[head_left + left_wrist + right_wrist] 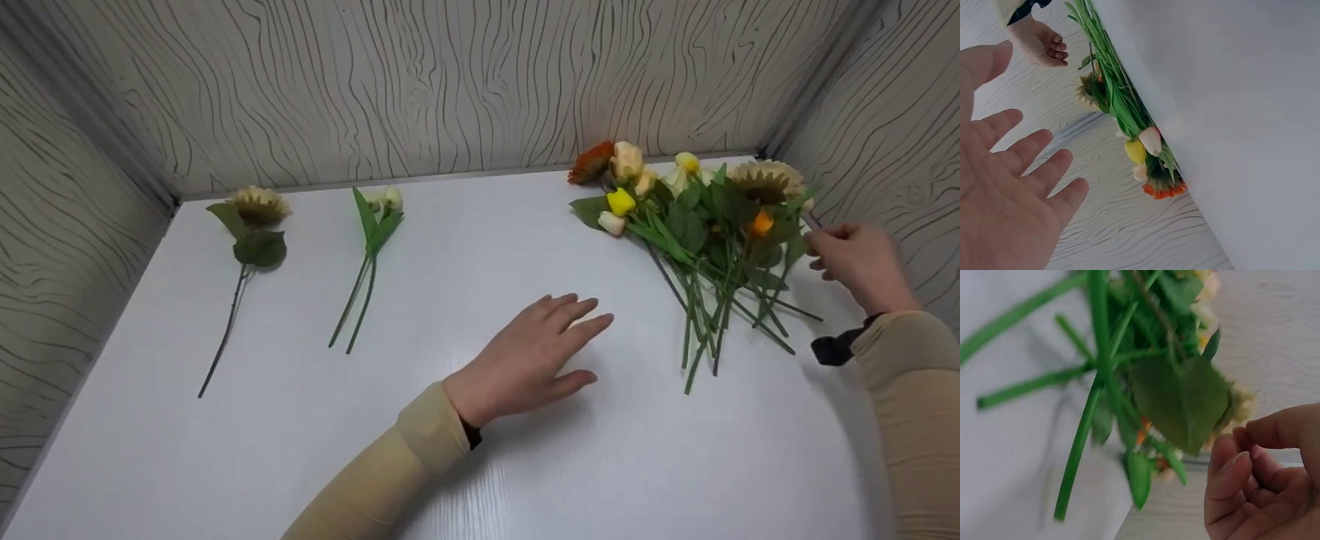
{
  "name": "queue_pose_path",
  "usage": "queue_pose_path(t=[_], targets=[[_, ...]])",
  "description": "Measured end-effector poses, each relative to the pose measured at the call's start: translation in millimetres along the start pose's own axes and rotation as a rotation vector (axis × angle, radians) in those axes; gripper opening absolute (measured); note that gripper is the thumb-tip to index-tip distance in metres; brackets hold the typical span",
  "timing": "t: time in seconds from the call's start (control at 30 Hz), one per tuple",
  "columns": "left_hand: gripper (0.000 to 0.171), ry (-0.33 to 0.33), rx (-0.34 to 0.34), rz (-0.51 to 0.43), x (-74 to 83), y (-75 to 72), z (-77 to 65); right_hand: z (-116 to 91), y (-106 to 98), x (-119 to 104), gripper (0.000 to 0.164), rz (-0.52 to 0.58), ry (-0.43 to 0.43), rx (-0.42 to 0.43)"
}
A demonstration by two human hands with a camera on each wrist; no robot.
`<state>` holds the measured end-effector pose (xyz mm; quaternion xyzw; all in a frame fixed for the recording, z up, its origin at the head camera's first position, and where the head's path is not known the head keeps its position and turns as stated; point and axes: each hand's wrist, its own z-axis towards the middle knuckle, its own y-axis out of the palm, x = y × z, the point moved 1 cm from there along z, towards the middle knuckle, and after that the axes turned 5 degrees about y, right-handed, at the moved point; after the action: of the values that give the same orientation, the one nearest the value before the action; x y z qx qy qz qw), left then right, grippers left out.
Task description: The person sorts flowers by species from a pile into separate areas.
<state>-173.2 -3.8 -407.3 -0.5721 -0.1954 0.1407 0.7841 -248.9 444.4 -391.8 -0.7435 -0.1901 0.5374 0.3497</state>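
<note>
My left hand [529, 360] hovers over the middle of the white table with fingers spread, holding nothing; its palm and fingers [1053, 174] also show in the left wrist view. At the right edge of a heap of artificial flowers [697, 217] is my right hand [862, 262], its fingers curled. In the right wrist view its thumb and fingertips [1235, 458] come close together beside a pale flower [1241, 405] and a broad leaf [1185, 396]. Whether they pinch anything cannot be told. The heap mixes orange, yellow and cream blooms, with green stems pointing towards me.
On the left of the table [247, 465] lies a single cream sunflower-like stem [259, 217]. Beside it are white tulips [386, 202] with crossed stems. Patterned wall panels [420, 90] enclose the table at the back and both sides.
</note>
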Motion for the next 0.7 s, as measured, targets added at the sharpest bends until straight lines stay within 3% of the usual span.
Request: queue_pose_path(t=[0.1, 0.3, 0.53, 0.7], targets=[[0.07, 0.028, 0.003, 0.014, 7.1, 2.3, 2.3, 13, -6, 22, 0.055, -0.021, 0.105, -0.106], [0.066, 0.026, -0.01, 0.006, 8.4, 9.9, 1.6, 26, -2, 38, 0.031, 0.185, 0.22, -0.361], [0.065, 0.031, -0.015, -0.026, 5.6, 12.7, 0.9, 30, 1, 32, 0.028, 0.367, 0.376, -0.458], [0.063, 0.038, -0.017, -0.038, 4.9, 12.6, 1.7, 30, 1, 31, 0.027, 0.43, 0.431, -0.47]])
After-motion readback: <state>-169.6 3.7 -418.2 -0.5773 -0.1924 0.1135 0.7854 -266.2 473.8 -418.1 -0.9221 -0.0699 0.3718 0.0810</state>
